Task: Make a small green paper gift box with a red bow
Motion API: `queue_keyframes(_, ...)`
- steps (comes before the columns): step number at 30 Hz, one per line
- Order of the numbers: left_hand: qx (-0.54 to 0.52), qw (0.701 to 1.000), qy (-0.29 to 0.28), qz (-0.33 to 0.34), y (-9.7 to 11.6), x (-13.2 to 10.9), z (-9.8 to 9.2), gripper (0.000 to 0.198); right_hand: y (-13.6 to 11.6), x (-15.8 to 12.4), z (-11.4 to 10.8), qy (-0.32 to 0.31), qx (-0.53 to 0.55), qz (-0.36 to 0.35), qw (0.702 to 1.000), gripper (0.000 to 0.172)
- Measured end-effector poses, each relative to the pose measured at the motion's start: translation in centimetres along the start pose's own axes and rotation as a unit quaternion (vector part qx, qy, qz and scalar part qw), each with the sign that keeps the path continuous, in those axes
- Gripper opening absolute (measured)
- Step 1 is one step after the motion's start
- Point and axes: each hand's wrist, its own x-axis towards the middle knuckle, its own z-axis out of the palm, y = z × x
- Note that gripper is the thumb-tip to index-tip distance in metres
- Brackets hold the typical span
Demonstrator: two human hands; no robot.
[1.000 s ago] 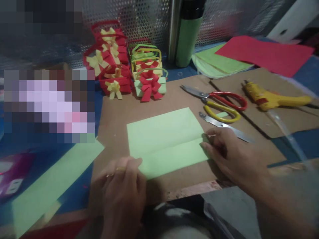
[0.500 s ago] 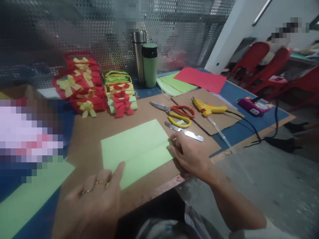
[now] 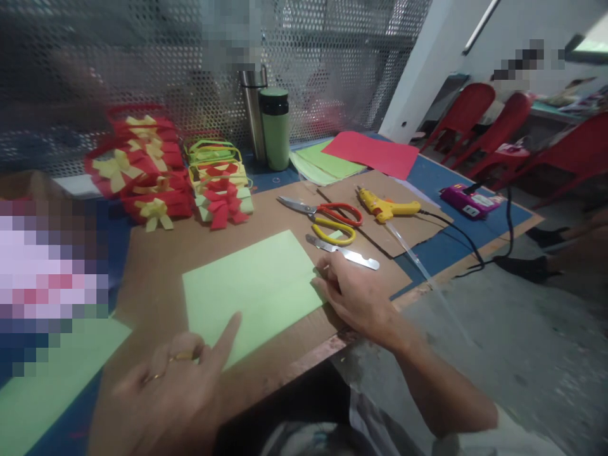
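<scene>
A light green sheet of paper (image 3: 251, 278) lies flat on brown cardboard (image 3: 156, 253) in front of me. My left hand (image 3: 175, 380) rests at its lower left, index finger stretched out onto the paper and the other fingers loosely curled. At the right edge of the sheet, my right hand (image 3: 354, 291) has thumb and fingers closed about the paper's border. Just beyond those fingers is a flat metal blade (image 3: 349, 254). Scissors (image 3: 316, 215) with one red and one yellow handle lie behind it.
A yellow glue gun (image 3: 387, 206) with a clear glue stick sits to the right, its cord running to a purple power strip (image 3: 468, 201). Red (image 3: 161, 164) and green-yellow paper baskets (image 3: 223, 190) with bows stand at the back left, near a green bottle (image 3: 275, 133) and a steel flask (image 3: 251, 114).
My left index finger has slid a little to the right over the green sheet. My right hand stays at the sheet's right edge. The whole view has shifted slightly.
</scene>
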Motion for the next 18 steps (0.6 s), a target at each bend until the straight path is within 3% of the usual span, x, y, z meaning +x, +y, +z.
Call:
queue_keyframes(3,0.086,0.995,-0.054,0.025,-0.4,-0.2,0.2,0.077,0.0,0.0,0.0,0.000,-0.005,0.003,1.000,0.007)
queue_keyframes(6,0.131,0.988,-0.070,0.051,-0.6,-0.3,0.1,0.086,-0.1,0.1,-0.1,-0.008,-0.014,0.006,1.000,0.006)
queue_keyframes(12,0.145,0.983,-0.068,0.087,-0.3,0.4,-0.7,0.088,-0.1,0.1,0.0,-0.001,-0.032,-0.005,0.999,0.007)
queue_keyframes(18,0.170,0.983,-0.040,0.064,1.3,1.3,-1.2,0.076,0.5,-0.2,0.5,0.040,-0.066,-0.054,0.995,0.009)
